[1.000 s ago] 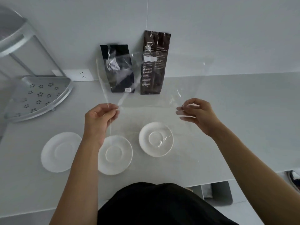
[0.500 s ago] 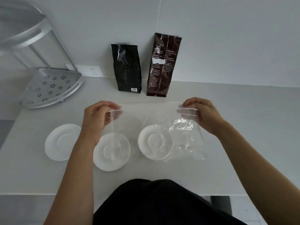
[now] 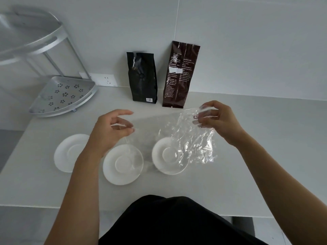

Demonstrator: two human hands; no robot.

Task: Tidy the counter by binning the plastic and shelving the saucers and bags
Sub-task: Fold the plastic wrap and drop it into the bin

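Observation:
A clear plastic sheet (image 3: 178, 131) is stretched between my hands above the counter. My right hand (image 3: 217, 119) pinches its crumpled right corner. My left hand (image 3: 109, 129) grips the left edge with its lower fingers, while the index finger sticks out. The sheet hangs over two of three white saucers: the middle one (image 3: 123, 164) and the right one (image 3: 169, 155). The left saucer (image 3: 70, 152) lies uncovered beside my left wrist. A black bag (image 3: 142, 77) and a taller brown bag (image 3: 180, 75) stand upright against the wall behind the sheet.
A metal corner rack stands at the back left, with a perforated lower tier (image 3: 63, 96) and an upper tier (image 3: 26, 36). A wall socket (image 3: 104, 79) sits beside it. The white counter's (image 3: 265, 165) front edge is just before my dark-clothed body.
The sheet has come down from in front of the bags to just above the saucers and has crumpled on the right. My left hand's fingers have loosened.

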